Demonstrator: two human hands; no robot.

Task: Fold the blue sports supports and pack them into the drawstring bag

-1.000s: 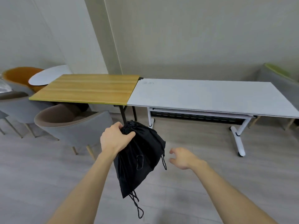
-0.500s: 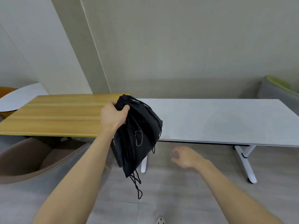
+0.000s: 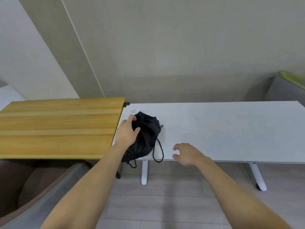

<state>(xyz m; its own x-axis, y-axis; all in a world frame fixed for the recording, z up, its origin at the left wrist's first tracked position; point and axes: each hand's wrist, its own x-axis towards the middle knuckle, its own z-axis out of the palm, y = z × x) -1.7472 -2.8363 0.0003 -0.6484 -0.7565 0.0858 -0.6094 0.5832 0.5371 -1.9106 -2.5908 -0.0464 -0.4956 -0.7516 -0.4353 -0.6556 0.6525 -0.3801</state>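
Observation:
A black drawstring bag (image 3: 146, 138) lies on the left end of the white table (image 3: 222, 129), its mouth bunched at the far end and its cords hanging over the near edge. My left hand (image 3: 127, 133) grips the bag near its gathered mouth. My right hand (image 3: 187, 153) hovers over the table's near edge to the right of the bag, fingers apart, holding nothing. No blue sports supports are in sight; what the bag holds is hidden.
A wooden table (image 3: 57, 128) adjoins the white one on the left. A grey and brown armchair (image 3: 38, 189) stands below it at the lower left. Another grey chair with a green top (image 3: 290, 86) sits at the far right. A wall runs behind both tables.
My left hand has carried the bag up from beside the tables and laid it on the white table. My right hand has risen to the table's near edge.

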